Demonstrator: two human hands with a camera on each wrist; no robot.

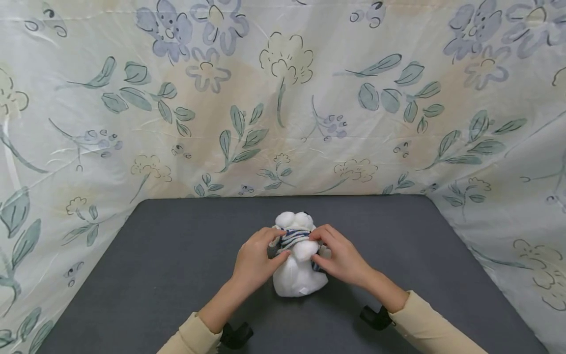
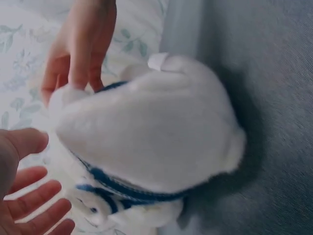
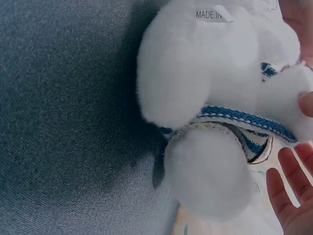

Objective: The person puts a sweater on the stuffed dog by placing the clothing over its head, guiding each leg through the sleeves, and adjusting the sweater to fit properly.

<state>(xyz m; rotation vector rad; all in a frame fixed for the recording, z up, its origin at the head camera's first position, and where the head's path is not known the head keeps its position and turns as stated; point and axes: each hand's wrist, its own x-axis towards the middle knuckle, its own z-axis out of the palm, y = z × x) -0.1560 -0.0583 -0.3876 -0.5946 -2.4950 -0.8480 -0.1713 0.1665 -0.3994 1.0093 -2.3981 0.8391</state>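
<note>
A white plush toy [image 1: 297, 275] stands on the dark table, its back towards me, wearing a blue-and-white striped knit piece [image 1: 293, 238]. My left hand [image 1: 257, 253] is at its left side, fingertips by the stripes; in the left wrist view the left thumb and fingers [image 2: 36, 208] are spread apart. On the other side my right hand [image 1: 340, 255] has thumb and fingers about a round white puff on the toy's back. The right thumb rests on the white puff [image 3: 283, 95] in the right wrist view. A white label shows near the toy's base.
The dark grey table [image 1: 177, 275] extends around the toy on all sides. Behind it hangs a floral cloth [image 1: 283, 147], which also runs along both sides. A black wrist device [image 1: 236, 335] sits below the left cuff, another black device [image 1: 376, 317] by the right.
</note>
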